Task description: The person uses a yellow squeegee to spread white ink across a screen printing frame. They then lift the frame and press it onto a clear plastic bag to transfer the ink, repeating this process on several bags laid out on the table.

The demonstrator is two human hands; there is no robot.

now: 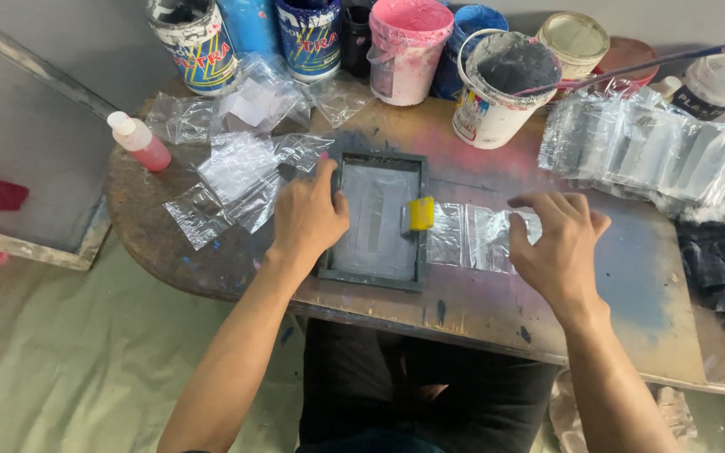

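1. Left hand (308,214): laid flat, fingers spread, on the left rail of the frame (377,281); presses down, grips nothing.
2. Right hand (557,243): open, fingertips curled down onto the bag (472,237); pins it, no closed grip.
3. Frame: small, rectangular, dark grey rails around a pale mesh panel; lies flat at the front middle of the desk (463,310). Judged rigid and light; best held by the rails, never by the mesh, which looks thin and easily dented.
4. Squeegee (420,213): small yellow block, resting at the right rail of the frame, touched by neither hand.
5. Bag: clear plastic, flat, glossy, creased; lies just right of the frame, near edge tucked towards it. Judged very light, limp and slippery; best pinned flat with fingertips or pinched at a corner.
6. Loose bags (237,176): scattered left of the frame, crumpled.
7. Bag stack (648,151): thick, overlapping pile at right rear.
8. Paint tubs (497,88): row along the back edge; white, pink, blue, smeared with ink.
9. Bottle (138,141): small, pink liquid, white cap, at left rear.
10. Desk: rounded wooden top, stained pink and blue.
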